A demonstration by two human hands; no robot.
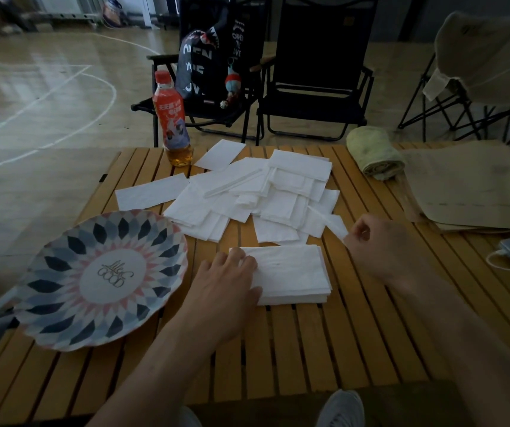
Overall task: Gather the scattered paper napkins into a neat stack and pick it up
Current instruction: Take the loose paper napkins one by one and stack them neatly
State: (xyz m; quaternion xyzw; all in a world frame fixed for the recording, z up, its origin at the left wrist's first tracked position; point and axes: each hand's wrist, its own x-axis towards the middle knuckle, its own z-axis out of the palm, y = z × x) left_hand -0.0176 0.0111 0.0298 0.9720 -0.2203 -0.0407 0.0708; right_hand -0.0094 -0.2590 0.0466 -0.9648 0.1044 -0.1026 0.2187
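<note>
While your left hand (229,282) is pressing flat-fingered on the napkin stack (293,272), your right hand (380,251) is pinching a loose napkin (335,224) at two o'clock — scattered napkins (263,192) lying at twelve.

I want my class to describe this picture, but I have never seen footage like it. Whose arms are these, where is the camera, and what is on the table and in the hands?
There is no machine here. A person wears a camera on the head, so you look forward and down at their own two bare arms. The left hand rests on a neat stack of napkins on the wooden table. The right hand pinches one napkin at the near edge of the scattered pile behind the stack. Also on the table are a patterned plate, a drinks bottle, a rolled towel and brown paper.
</note>
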